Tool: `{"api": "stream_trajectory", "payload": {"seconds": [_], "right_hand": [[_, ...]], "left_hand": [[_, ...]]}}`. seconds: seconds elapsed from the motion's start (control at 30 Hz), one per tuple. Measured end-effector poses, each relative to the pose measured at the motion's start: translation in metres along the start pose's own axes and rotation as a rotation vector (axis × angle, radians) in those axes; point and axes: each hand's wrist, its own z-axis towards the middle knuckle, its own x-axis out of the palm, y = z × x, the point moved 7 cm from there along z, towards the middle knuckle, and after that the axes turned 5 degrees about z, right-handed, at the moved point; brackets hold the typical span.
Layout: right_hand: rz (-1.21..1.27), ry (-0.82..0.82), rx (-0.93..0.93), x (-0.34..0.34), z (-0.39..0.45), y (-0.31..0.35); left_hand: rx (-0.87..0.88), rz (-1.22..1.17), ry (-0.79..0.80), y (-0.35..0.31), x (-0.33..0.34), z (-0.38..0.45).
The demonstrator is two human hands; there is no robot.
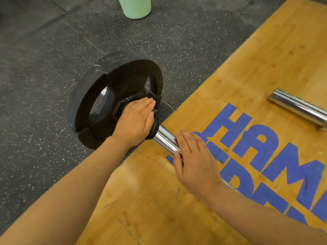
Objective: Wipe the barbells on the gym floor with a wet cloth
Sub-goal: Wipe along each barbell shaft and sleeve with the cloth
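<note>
Your barbell (165,139) runs diagonally from upper left to lower right, its chrome sleeve carrying a black rubber plate (113,101) standing over speckled dark rubber flooring (44,68) beside the bamboo platform (230,68). Your left hand (136,121) lies flat-fingered against the collar; your right hand (192,161) wraps the sleeve.

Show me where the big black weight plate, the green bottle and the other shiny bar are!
black weight plate (92,96): head view, on its flat face, left of the hub.
green bottle (135,7): head view, middle of its body.
second chrome bar (297,107): head view, along its shaft.
</note>
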Motion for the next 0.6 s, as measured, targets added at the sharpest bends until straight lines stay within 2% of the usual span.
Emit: {"api": "stream_trajectory", "payload": {"seconds": [0.13, 0.27, 0.33, 0.47, 0.6], "right_hand": [[-0.008, 0.018, 0.002, 0.002, 0.0, -0.003], [-0.009, 0.014, -0.001, 0.001, 0.001, -0.003], [-0.001, 0.017, -0.003, 0.001, 0.0, -0.003], [0.01, 0.027, -0.003, 0.002, 0.0, -0.004], [0.0, 0.031, 0.001, 0.001, 0.001, -0.005]], "left_hand": [[0.008, -0.056, -0.061, -0.015, 0.003, -0.005], [0.171, -0.119, -0.039, -0.043, 0.005, -0.021], [0.205, -0.078, -0.017, -0.04, 0.005, -0.018], [-0.012, -0.027, -0.006, -0.007, 0.0, 0.005], [0.02, -0.046, -0.047, -0.019, 0.001, -0.003]]}}
